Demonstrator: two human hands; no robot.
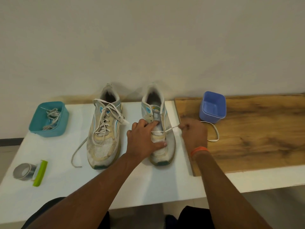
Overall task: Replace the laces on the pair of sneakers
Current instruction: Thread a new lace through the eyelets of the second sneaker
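A: Item 1, nearest cam, lower centre: left hand (145, 139). Status?
B: Laid over right-of-centre sneaker (157, 129); thumb flat on toe mesh, fingers bent into the tongue/eyelet area, pressing to steady it. No lace pinched that I can see.
A: Item 2?
B: Right hand (194, 133), centre-right. Fingertips pinch white lace (171, 128), drawn taut out of a low eyelet; the rest loops onto wood board (255, 138) near blue tub (212, 106).
A: Handling?
B: Est.: lace light, limp, flat; won't push thru holes, so grip close to the stiff tip. Shoe soft-topped, light, prob. slides on white table (140, 187) unless held down.
A: Other stock?
B: Left-of-centre sneaker (104, 133) fully laced. Teal tub (49, 119), upper left, holds laces. Tape roll (24, 171) w/ green cutter, lower left.
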